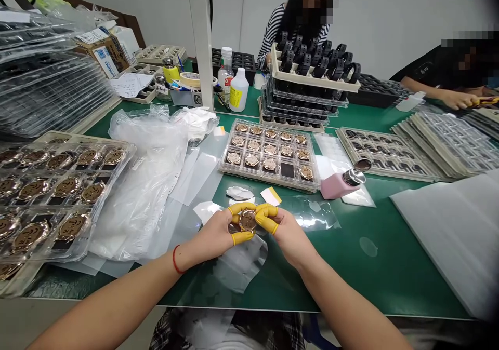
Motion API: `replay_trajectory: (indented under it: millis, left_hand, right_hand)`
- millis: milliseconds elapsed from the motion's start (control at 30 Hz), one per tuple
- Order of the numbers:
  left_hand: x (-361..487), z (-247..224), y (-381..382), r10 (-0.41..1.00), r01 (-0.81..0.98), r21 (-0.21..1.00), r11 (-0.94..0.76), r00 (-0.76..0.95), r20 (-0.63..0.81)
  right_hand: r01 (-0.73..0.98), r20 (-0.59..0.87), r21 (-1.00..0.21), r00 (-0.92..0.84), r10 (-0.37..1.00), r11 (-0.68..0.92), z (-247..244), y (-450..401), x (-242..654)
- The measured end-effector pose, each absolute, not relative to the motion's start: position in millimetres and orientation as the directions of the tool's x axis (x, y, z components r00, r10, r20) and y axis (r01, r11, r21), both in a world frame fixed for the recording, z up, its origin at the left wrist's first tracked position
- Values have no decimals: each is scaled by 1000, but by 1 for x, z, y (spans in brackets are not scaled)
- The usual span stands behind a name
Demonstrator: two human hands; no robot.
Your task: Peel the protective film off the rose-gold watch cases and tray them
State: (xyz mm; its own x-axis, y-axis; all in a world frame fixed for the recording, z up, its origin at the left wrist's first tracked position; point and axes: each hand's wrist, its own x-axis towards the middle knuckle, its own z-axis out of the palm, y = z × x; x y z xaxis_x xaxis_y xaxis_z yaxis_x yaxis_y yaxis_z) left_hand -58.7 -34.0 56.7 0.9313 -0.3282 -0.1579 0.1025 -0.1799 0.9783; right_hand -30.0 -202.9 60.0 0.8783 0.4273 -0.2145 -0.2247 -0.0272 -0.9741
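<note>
A rose-gold watch case is held up between both hands, its round brown face towards me. My left hand grips it at the left edge, with yellow finger cots on thumb and fingertip. From the other side my right hand pinches its right edge, also in yellow cots. Just beyond lies a clear-covered tray of similar watch cases, one compartment showing only its dark bottom. Small white paper scraps and a white-and-yellow piece lie between the hands and that tray.
Left stands a larger stack of watch-case trays beside a plastic bag. A pink pump bottle is right of the middle tray; white foam sheets lie far right. Strapped watches top a tray stack, with two people behind.
</note>
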Motion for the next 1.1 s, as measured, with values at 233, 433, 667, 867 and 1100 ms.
replay_trajectory:
  millis: [233,433,667,867,1100]
  left_hand:
    - [-59,56,-34,-328,114,980,-165,931,-164]
    - [-55,46,-33,-332,187,975,-123,918,-218]
    - [-45,29,-33,-376,197,972,-126,897,-231]
    - [-45,24,-33,-381,164,983,-81,906,-183]
    - [-45,30,-32,-417,29,994,-101,906,-69]
  right_hand:
    - [-126,-161,-986,897,412,-111,56,-203,-31]
    - [206,44,-702,968,247,-682,50,-214,-15]
    - [148,-79,-156,984,161,-977,24,-220,19]
    - [214,95,-597,976,197,-774,27,-222,-2]
    - [627,417,-358,770,482,-692,28,-203,-42]
